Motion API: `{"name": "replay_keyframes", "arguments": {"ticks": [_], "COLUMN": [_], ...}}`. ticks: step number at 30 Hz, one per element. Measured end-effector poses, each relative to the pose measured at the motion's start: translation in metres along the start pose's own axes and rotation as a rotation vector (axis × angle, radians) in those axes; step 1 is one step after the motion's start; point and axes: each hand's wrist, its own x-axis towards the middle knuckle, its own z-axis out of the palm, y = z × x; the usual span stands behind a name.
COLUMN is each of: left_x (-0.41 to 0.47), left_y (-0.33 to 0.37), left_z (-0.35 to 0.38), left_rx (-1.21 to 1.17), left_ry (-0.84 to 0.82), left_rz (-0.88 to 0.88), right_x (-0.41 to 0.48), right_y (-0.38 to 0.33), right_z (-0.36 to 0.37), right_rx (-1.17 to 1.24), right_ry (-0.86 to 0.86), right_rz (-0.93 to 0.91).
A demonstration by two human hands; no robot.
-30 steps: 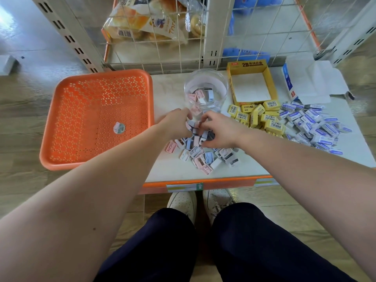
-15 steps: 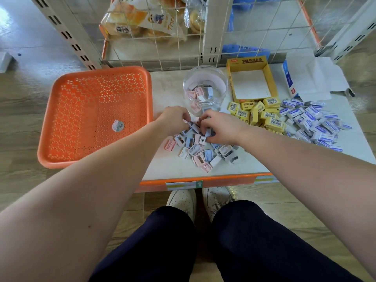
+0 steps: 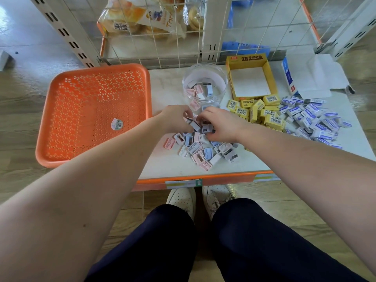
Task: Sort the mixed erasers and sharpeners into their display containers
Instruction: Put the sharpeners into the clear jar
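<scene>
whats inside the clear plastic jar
A few small pink, white and blue plastic sharpeners lie in the bottom of the clear round plastic jar. Any beneath them are covered, so I cannot count them.

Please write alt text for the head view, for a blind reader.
The left hand and right hand grip pastel sharpeners in a pile on a white table. Behind stand a clear jar and a yellow box; erasers lie right, an orange basket left.

The left hand (image 3: 175, 117) and right hand (image 3: 220, 125) hide the sharpeners (image 3: 200, 149) beneath them.
</scene>
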Motion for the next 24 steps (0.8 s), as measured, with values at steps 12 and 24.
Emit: {"name": "replay_keyframes", "arguments": {"ticks": [12, 24], "left_x": [0.004, 0.006], "left_y": [-0.0059, -0.0065], "left_z": [0.0056, 0.0031], "left_rx": [0.095, 0.044], "left_ry": [0.057, 0.122], "left_rz": [0.044, 0.055], "right_x": [-0.0004, 0.0026], "right_y": [0.0008, 0.0048], "right_z": [0.0009, 0.0036], "right_rx": [0.032, 0.049], "right_ry": [0.013, 0.03], "right_rz": [0.038, 0.044]}}
